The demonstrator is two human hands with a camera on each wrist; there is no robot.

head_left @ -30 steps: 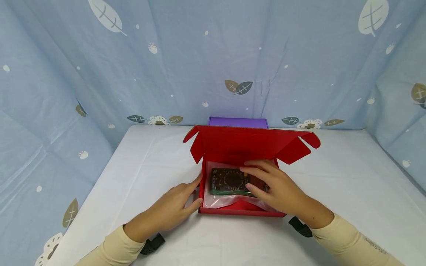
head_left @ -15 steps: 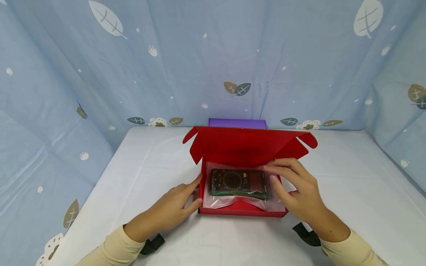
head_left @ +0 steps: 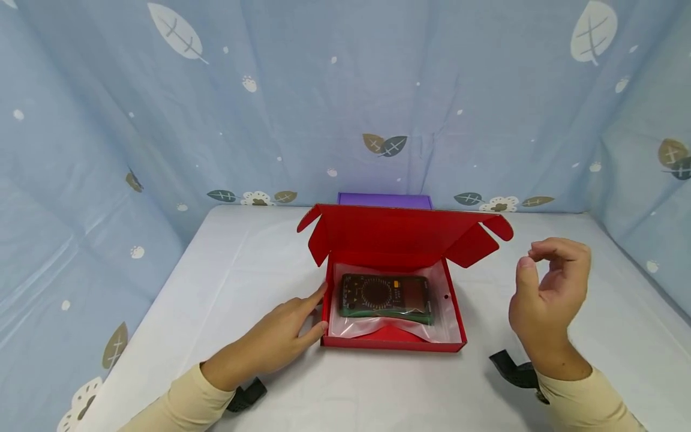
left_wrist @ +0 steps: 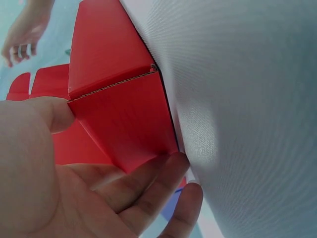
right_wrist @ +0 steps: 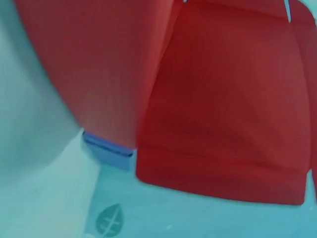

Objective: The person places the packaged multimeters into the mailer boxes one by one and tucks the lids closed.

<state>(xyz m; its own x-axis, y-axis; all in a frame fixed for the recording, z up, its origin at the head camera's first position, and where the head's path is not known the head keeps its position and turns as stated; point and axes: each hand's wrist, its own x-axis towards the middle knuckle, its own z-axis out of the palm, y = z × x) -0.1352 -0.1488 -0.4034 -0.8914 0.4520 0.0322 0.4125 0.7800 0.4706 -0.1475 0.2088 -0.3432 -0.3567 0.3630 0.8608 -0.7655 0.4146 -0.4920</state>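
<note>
An open-lidded red cardboard box (head_left: 394, 346) stands on the table with its lid raised at the back. Inside lies a black multimeter with green edges (head_left: 376, 292), wrapped in a clear plastic bag (head_left: 447, 321). My left hand (head_left: 275, 337) touches the box's left wall, index finger and thumb spread along it. In the left wrist view its thumb is at the top edge and the other fingers lie against the side. Off to the right of the box, my right hand (head_left: 553, 294) is raised, fingers loosely bent, with nothing seen in it.
A purple box (head_left: 384, 200) stands behind the red lid, mostly hidden by it. The white-covered table (head_left: 259, 252) backs onto a blue leaf-print curtain (head_left: 302, 108). Black straps (head_left: 515, 372) hang at both wrists.
My right hand has moved from over the multimeter to the box's right edge, then up and away to the right. The multimeter stays in the box, and my left hand keeps its place.
</note>
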